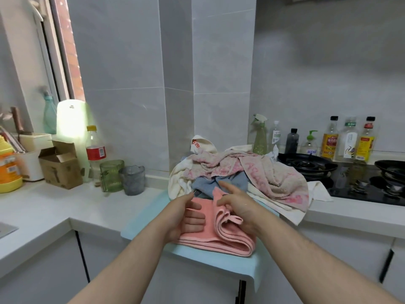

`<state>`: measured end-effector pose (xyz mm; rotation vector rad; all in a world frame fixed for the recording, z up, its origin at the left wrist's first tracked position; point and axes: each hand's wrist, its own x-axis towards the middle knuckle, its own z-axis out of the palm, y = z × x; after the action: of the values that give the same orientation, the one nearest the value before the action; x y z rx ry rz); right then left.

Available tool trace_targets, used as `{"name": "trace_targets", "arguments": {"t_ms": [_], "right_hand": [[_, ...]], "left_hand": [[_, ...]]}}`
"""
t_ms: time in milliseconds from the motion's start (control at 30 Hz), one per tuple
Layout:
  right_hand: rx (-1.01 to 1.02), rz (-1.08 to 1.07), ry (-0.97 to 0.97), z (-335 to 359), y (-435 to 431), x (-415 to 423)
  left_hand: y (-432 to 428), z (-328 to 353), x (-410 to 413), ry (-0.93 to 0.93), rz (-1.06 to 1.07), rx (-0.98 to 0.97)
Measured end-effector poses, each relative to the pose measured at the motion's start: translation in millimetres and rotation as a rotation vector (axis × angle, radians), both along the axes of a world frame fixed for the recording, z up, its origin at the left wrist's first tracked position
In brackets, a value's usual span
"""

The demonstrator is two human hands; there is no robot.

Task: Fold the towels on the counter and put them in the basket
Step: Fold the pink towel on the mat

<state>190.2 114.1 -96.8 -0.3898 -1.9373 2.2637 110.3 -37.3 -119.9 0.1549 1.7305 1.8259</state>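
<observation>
In the head view, the pink towel lay low in the middle of the frame. It was folded over into thick layers. It sat on a light blue towel spread flat on the white counter, and the blue one hung over the front edge.

Both hands were on the pink towel, close together but not touching. The left hand rested on the left part of it with its fingers bent and its thumb up. I could not tell if it gripped the cloth or only lay on it. The right hand pinched a fold that stood up in the middle of the towel, and its pointing finger stuck out straight.

Just behind the hands was a messy pile of towels: a pale pink patterned one on top, a grey-blue one under it and white ones at the sides.

At the right of the frame was a black stove with a row of bottles behind it. At the left stood a green cup, a grey cup, a cardboard box and a bottle with a red label.
</observation>
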Motion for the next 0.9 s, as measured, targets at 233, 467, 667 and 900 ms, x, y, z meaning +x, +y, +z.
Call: {"name": "trace_targets", "arguments": {"t_ms": [233,467,667,900], "right_hand": [[-0.019,0.039,0.017,8,15,27],[1.112,0.097,-0.132,-25,27,66],[1.257,-0.065,0.015,-36,14,60],[1.305,-0.05,0.099,-52,10,30]], "left_hand": [[7,-5,3,0.168,-0.047,-0.145],[18,11,20,0.235,0.011,0.07],[4,24,8,0.206,0.133,0.22],[-24,9,-17,0.269,0.067,-0.041]]}}
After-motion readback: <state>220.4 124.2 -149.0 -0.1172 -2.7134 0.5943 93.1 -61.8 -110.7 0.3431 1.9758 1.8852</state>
